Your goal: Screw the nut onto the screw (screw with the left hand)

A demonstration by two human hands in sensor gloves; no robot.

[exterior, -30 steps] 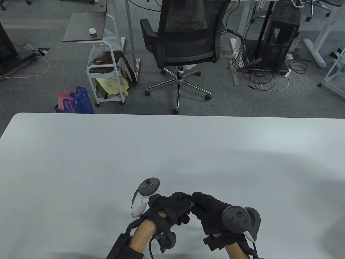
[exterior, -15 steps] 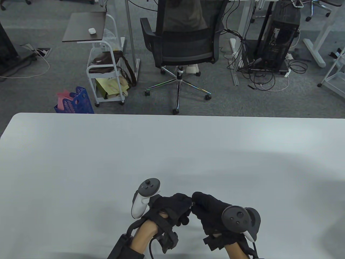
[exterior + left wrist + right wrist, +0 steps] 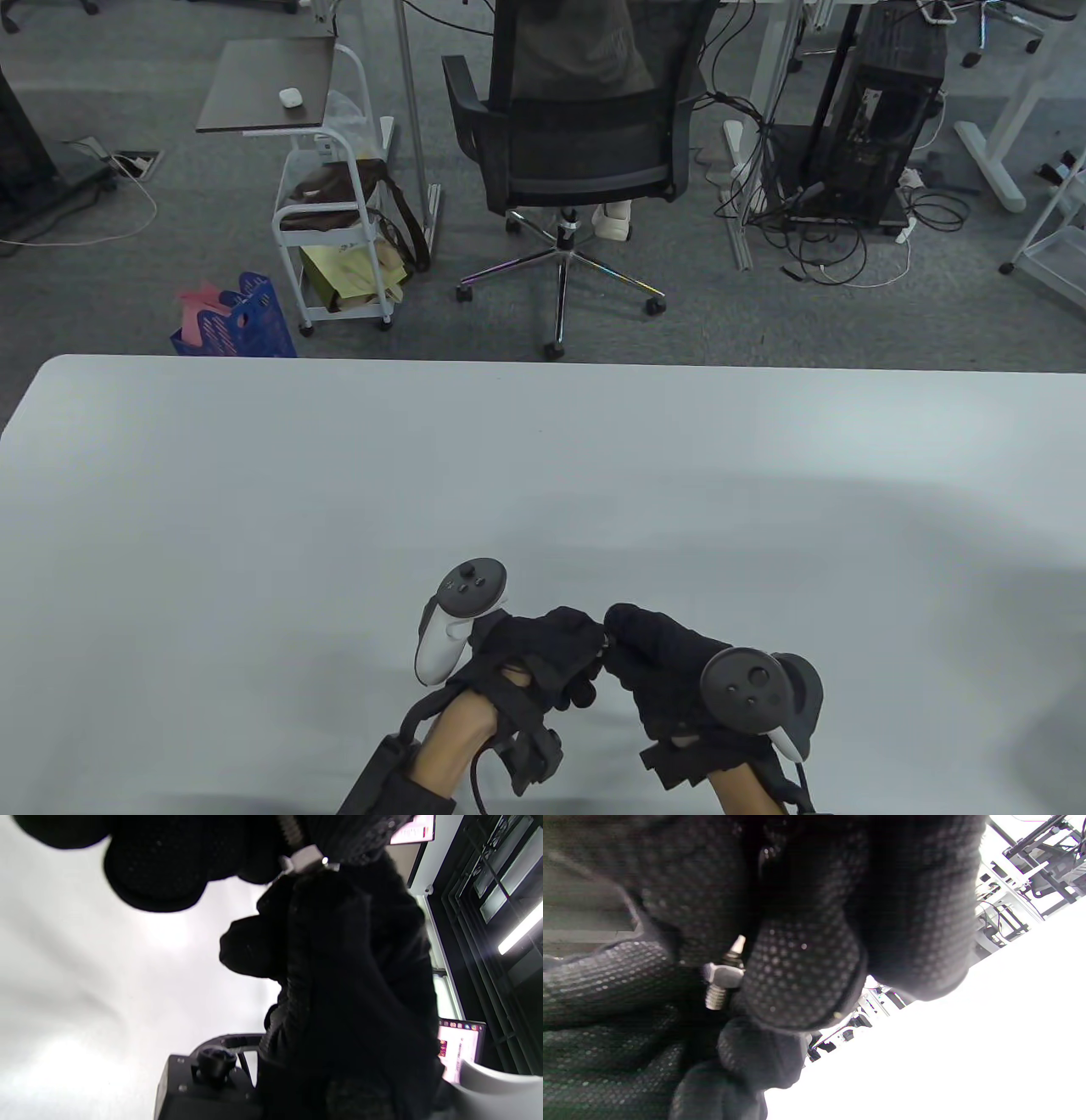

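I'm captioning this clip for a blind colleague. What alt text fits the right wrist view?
Close-up of black gloved fingers pinching a small metal nut sitting on a threaded screw, whose end pokes out below the nut. The white table fills the lower right, with blurred office furniture beyond it.

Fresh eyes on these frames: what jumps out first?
Two black-gloved hands, left hand and right hand, meet fingertip to fingertip at the table's near edge. Between them sits the silver nut on a threaded screw, clearest in the right wrist view. Beyond the table, a black office chair stands out.
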